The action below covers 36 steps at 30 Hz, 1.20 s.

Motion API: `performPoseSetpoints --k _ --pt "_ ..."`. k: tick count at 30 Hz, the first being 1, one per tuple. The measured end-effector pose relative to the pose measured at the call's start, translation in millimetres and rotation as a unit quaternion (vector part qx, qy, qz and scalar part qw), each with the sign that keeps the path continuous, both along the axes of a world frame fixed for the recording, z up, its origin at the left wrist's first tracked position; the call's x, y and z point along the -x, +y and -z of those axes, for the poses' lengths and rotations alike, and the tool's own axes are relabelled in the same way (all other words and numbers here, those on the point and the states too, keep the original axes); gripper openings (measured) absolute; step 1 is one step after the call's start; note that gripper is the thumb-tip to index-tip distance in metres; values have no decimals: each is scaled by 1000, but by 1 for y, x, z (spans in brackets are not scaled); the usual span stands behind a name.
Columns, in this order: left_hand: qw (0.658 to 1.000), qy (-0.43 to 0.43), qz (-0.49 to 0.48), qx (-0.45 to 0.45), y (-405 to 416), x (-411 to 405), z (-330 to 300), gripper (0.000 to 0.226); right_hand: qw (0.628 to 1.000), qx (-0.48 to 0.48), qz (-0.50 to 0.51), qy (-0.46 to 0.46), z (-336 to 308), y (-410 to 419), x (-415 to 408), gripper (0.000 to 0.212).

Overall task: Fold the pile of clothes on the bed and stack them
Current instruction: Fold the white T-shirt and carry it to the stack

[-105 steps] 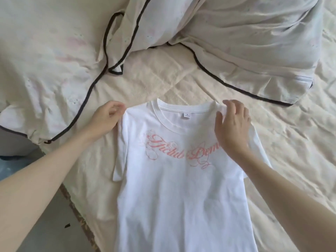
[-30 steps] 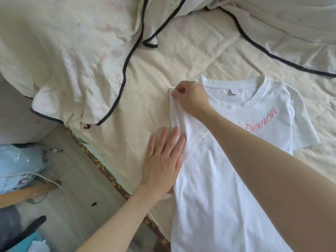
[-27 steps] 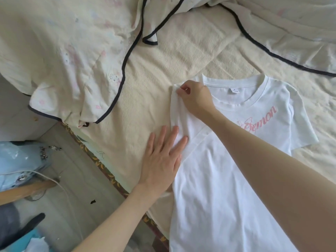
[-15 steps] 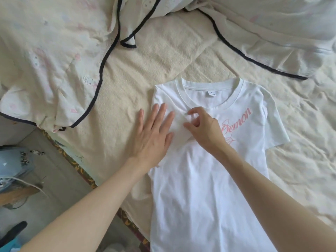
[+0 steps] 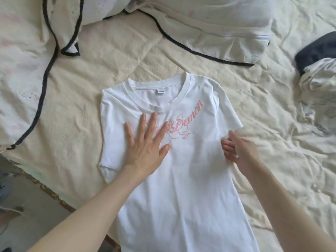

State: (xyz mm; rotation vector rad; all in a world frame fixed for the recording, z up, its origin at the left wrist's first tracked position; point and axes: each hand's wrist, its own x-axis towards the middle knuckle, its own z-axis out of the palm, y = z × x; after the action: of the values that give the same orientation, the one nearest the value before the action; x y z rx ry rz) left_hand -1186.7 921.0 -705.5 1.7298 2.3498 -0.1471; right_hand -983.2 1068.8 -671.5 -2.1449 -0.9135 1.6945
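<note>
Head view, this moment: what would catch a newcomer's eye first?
The white T-shirt with pink lettering lies front up in the middle of the bed. The left hand presses flat on its chest, and the right hand pinches the right sleeve's edge. A black-trimmed quilt is bunched along the top and left, and more clothes lie at the right edge.
</note>
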Motion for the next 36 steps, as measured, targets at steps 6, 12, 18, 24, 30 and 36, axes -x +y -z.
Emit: performPoseSetpoints --k 6,12,18,24,30,36 --pt "998 25 -13 54 2 -2 12 66 998 -35 50 -11 12 23 9 32" --pt "996 37 -20 73 6 -3 16 69 942 -289 -66 -155 -6 57 -1 19" --pt "991 8 -22 135 8 0 18 64 755 -500 -396 -152 -33 11 31 25" --pt "984 -139 -92 -56 9 10 -25 50 672 -499 -528 -144 -20 -58 24 13" --pt "968 -204 -68 -130 62 -7 -42 36 736 -460 -443 -226 0 -50 0 33" --pt "986 -85 136 -36 126 -23 -26 54 633 -486 -554 -235 23 -41 -22 52"
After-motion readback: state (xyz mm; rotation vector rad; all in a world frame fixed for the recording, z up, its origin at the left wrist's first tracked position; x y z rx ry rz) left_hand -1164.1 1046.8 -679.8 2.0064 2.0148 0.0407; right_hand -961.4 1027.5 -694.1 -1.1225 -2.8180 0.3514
